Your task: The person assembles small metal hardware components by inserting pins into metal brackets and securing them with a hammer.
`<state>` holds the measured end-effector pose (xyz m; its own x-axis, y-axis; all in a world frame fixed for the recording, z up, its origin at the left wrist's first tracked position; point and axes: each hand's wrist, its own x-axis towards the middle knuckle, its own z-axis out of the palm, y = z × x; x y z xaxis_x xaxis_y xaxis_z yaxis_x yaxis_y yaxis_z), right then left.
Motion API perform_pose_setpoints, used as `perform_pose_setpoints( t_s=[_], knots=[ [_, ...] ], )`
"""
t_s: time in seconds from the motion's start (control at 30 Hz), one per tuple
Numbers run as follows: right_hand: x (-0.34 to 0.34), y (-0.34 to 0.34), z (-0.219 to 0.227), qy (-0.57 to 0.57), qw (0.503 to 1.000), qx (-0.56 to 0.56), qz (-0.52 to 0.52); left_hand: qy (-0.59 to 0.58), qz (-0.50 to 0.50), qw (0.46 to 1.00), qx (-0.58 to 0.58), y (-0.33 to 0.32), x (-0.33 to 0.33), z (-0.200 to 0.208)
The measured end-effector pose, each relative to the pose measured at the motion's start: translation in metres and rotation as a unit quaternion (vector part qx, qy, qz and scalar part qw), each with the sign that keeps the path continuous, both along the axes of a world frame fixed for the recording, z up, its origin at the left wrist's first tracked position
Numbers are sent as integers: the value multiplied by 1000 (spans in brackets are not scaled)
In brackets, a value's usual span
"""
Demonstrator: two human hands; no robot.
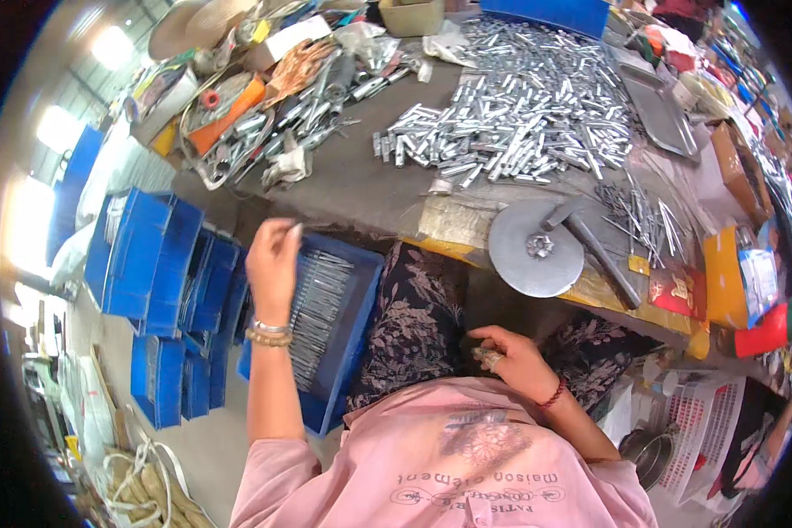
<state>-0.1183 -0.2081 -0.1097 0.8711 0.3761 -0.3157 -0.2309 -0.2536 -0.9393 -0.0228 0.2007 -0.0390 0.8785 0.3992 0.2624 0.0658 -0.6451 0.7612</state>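
My left hand (273,268) is raised over the far left edge of a blue bin (336,400), its fingertips pinched together. A small pale tip shows at them, too small to name. The bin holds rows of slim silver metal rods (321,304) lying side by side. My right hand (517,361) rests near my lap, fingers curled around small greyish metal pieces (487,356). In front of me on the bench, a hammer (594,251) lies across the edge of a round grey metal disc (524,273). Several small metal bits sit at the disc's middle.
A broad heap of short silver metal tubes (537,114) covers the bench (343,189) beyond the disc. Thin rods (647,220) lie at the right, near a metal tray (660,110). Blue bins (145,255) are stacked at the left; tools (255,132) clutter the far left.
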Motion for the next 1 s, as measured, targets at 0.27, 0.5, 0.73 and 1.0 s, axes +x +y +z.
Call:
perform_pose_setpoints(
  t_s=[0.27, 0.5, 0.73, 1.0],
  knots=[
    [-1, -9, 78, -131, 991, -36, 13, -74, -282, 939, 183, -189, 90, 49],
    [14, -82, 157, -408, 870, -257, -106, -66, -307, 920, 236, -200, 104, 43],
    [111, -132, 116, -472, 699, -521, -129, -40, -312, 923, -223, -202, 78, 48],
    [127, -127, 146, -382, 739, -554, -34, -250, -266, 930, -43, -207, 85, 5]
  ],
)
